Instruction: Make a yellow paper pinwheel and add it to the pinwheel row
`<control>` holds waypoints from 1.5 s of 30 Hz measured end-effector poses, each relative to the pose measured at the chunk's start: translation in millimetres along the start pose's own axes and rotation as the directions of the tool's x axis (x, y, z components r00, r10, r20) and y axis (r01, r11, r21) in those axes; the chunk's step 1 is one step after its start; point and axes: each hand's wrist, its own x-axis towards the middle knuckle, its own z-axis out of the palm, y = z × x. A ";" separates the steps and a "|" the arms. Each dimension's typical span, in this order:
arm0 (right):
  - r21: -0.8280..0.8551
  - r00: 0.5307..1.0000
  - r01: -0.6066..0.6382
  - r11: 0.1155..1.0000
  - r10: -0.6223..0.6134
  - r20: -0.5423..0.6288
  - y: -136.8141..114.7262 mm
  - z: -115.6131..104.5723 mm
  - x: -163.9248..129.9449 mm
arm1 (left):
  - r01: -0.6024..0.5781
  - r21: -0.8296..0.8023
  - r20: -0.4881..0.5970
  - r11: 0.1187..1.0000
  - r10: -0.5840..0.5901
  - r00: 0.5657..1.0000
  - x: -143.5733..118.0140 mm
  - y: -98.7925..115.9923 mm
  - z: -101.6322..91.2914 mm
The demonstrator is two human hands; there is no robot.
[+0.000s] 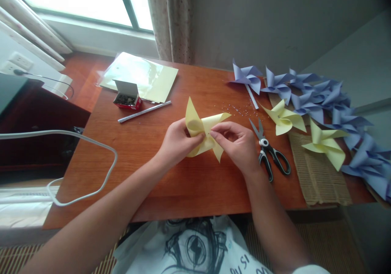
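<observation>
Hands meet over the middle of the wooden desk [171, 192], both working on a half-formed pale yellow paper pinwheel [203, 129]. The left hand [177, 143] grips the pinwheel from the left, its fingers closed around the folded blades with the thumb pressed near the centre. The right hand [236, 141] comes in from the right, thumb and forefinger pinched together at the hub where the blade tips overlap; whether something small sits between those fingertips is too fine to tell. The pinwheel is held just above the desk surface, between the two hands.

Judging by this, the step in hand is gathering the blade tips at the centre and fixing them. The next move would call for keeping the tips stacked and aligned under steady pressure while a fastener goes through, without creasing the curved blades.

Scissors [269, 150] lie just right of the right hand. Further right, finished yellow pinwheels [325, 143] and a row of blue pinwheels [320, 97] rest along the desk edge. A small open red box [127, 97], a white stick [144, 111] and a sleeve of yellow paper sheets [143, 76] sit toward the far left.
</observation>
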 end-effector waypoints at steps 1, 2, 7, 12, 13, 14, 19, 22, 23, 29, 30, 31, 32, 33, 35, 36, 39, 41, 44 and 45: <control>-0.027 1.000 0.002 1.000 -0.002 0.005 -0.3 0.2 0.1 | 0.023 -0.037 0.001 0.999 -0.023 1.000 -0.1 1.1 0.2; -0.049 1.000 0.006 0.999 -0.005 0.007 -0.4 0.4 0.2 | 0.043 -0.072 0.004 0.996 -0.043 0.999 -0.3 2.3 0.5; -0.130 0.997 0.074 0.989 -0.073 0.007 -0.7 0.2 0.8 | 0.110 -0.177 0.014 0.978 -0.110 0.994 -2.0 7.1 2.1; -0.256 0.978 0.207 0.944 -0.204 0.040 -3.4 -0.4 0.9 | 0.160 -0.238 0.019 0.958 -0.160 0.987 -3.1 8.8 2.2; -0.277 0.972 0.236 0.931 -0.232 0.048 -3.9 -0.4 0.9 | 0.166 -0.250 0.021 0.954 -0.166 0.986 -3.2 8.8 2.2; -0.295 0.966 0.259 0.920 -0.254 0.054 -4.2 -0.4 1.1 | 0.169 -0.263 0.023 0.950 -0.169 0.985 -3.2 8.7 2.2; -0.331 0.952 0.302 0.894 -0.299 0.061 -4.5 -0.1 1.8 | 0.174 -0.288 0.017 0.942 -0.177 0.984 -3.1 8.3 2.7; -0.341 0.949 0.311 0.887 -0.310 0.060 -4.3 -0.2 2.0 | 0.178 -0.291 0.017 0.940 -0.181 0.983 -3.6 9.0 3.1; -0.347 0.948 0.312 0.884 -0.311 0.060 -4.2 -0.3 2.0 | 0.180 -0.295 0.019 0.938 -0.182 0.983 -3.8 9.3 3.2; -0.375 0.947 0.312 0.873 -0.319 0.045 -2.3 -0.9 1.9 | 0.177 -0.319 0.035 0.931 -0.175 0.984 -5.4 12.0 3.3; -0.378 0.946 0.313 0.871 -0.323 0.037 -1.9 -0.9 1.9 | 0.174 -0.324 0.035 0.930 -0.172 0.985 -5.5 12.6 3.3; -0.381 0.945 0.313 0.870 -0.326 0.030 -1.7 -0.8 1.9 | 0.171 -0.324 0.033 0.930 -0.170 0.985 -5.6 13.2 3.4; -0.382 0.944 0.313 0.870 -0.329 0.024 -1.6 -0.7 1.9 | 0.169 -0.318 0.029 0.933 -0.169 0.985 -5.6 13.7 3.5; -0.383 0.944 0.312 0.869 -0.330 0.022 -1.7 -0.6 2.0 | 0.166 -0.308 0.023 0.937 -0.167 0.986 -5.5 14.1 3.7; -0.381 0.943 0.316 0.869 -0.331 0.028 -2.2 -0.4 2.0 | 0.153 -0.278 0.007 0.948 -0.158 0.987 -5.4 14.0 4.0; -0.381 0.942 0.321 0.867 -0.333 0.036 -2.6 -0.2 2.0 | 0.146 -0.260 -0.001 0.955 -0.152 0.988 -5.3 13.5 4.0; -0.383 0.936 0.341 0.858 -0.346 0.060 -3.9 0.2 1.6 | 0.114 -0.208 -0.028 0.971 -0.123 0.992 -4.8 11.1 3.6; -0.389 0.930 0.358 0.849 -0.361 0.068 -4.1 0.7 1.1 | 0.087 -0.180 -0.047 0.980 -0.097 0.994 -4.3 9.5 2.9; -0.414 0.922 0.373 0.830 -0.380 0.069 -3.2 1.6 0.2 | 0.053 -0.146 -0.071 0.988 -0.064 0.995 -3.8 8.6 1.9; -0.427 0.921 0.375 0.823 -0.383 0.071 -2.8 1.8 0.0 | 0.047 -0.137 -0.076 0.990 -0.058 0.995 -3.8 8.8 1.8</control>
